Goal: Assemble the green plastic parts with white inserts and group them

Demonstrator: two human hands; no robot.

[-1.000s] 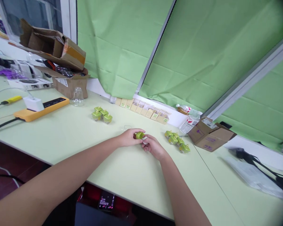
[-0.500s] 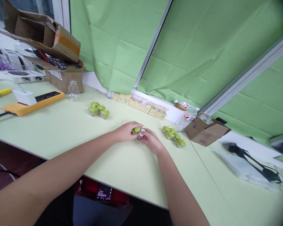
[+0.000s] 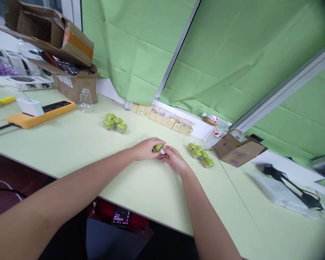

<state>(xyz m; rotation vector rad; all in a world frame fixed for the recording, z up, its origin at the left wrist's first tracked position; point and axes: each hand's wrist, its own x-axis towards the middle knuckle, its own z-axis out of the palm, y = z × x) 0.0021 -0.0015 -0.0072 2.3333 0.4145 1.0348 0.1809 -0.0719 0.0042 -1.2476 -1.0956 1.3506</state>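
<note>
Over the middle of the table, my left hand [image 3: 147,149] is closed around a small green lid [image 3: 158,147]. A small white piece [image 3: 162,151] is pinched in the fingers of my right hand [image 3: 176,161] and sits against the lid's right side; its exact kind is too small to tell. The fingertips of both hands nearly meet. Just behind my left hand lies a clear rounded piece [image 3: 144,138], partly hidden. Off to the left stand several small clear cups with green lids [image 3: 121,126]. A similar group of green-lidded cups [image 3: 196,153] is to the right.
Small kraft boxes [image 3: 160,116] line the wall under green blinds. At left are an orange power strip [image 3: 40,115], a clear jar [image 3: 85,101] and stacked cardboard boxes [image 3: 76,86]. Another carton [image 3: 237,148] and a plastic-wrapped black item [image 3: 289,191] are on the right.
My hands have hardly moved. The white piece is turned slightly and less of it shows beside the green lid. The whole view has shifted a little.
</note>
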